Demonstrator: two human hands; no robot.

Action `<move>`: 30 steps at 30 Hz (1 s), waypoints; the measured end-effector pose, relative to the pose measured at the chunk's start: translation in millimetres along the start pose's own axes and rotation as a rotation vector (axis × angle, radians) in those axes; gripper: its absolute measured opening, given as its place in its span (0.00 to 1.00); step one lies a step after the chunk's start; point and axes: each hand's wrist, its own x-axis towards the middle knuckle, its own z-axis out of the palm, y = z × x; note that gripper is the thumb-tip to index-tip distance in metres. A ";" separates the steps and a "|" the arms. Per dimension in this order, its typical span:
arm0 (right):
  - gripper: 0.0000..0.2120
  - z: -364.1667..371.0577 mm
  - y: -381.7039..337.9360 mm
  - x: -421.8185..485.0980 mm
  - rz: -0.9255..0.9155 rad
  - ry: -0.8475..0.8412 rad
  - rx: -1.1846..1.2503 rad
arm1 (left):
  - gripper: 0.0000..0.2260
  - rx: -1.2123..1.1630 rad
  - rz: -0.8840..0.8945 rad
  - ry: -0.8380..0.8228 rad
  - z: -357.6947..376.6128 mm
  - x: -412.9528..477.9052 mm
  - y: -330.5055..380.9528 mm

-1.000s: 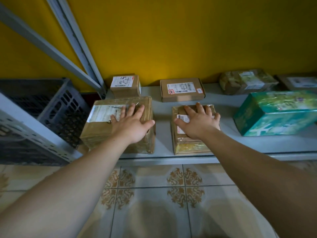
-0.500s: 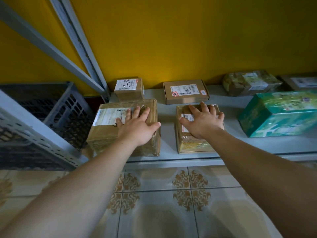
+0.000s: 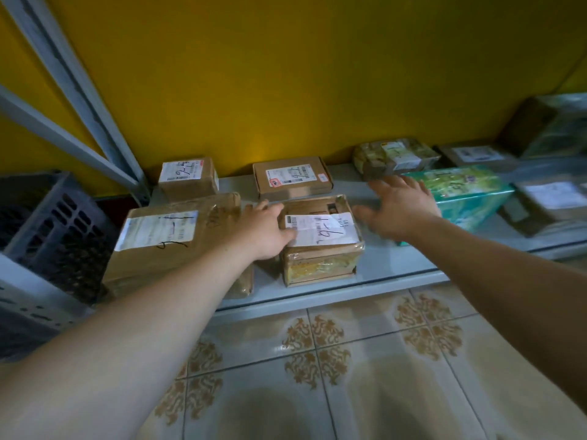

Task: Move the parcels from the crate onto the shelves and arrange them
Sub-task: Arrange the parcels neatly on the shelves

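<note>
A small taped brown box with a white label stands near the front of the grey shelf. My left hand lies against its left side, fingers straight in the gap between it and the large brown parcel, thumb on the label. Spread open and holding nothing, my right hand hovers just right of the small box, next to the green wrapped box. Along the wall sit a small labelled box, a flat carton and a bubble-wrapped parcel.
A dark plastic crate stands at the left, beyond the shelf's end. Grey metal struts slant across the yellow wall. More parcels lie blurred at the far right of the shelf. Patterned floor tiles run below the shelf edge.
My left hand left the top of the large parcel and went to the small box's left side. My right hand lifted off the small box and swung right, toward the green box.
</note>
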 end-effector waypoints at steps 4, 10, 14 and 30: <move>0.37 -15.1 50.1 -3.1 0.105 -0.043 0.021 | 0.31 0.033 0.016 -0.054 6.7 -3.5 28.8; 0.37 -10.7 104.1 5.6 0.160 -0.044 0.129 | 0.32 0.090 0.027 -0.085 15.8 6.6 73.2; 0.37 1.3 140.9 24.6 0.171 -0.052 0.153 | 0.32 0.058 0.014 -0.066 34.4 19.4 102.7; 0.46 49.3 222.9 57.3 0.289 -0.090 0.434 | 0.34 0.064 -0.071 -0.069 86.7 61.1 201.5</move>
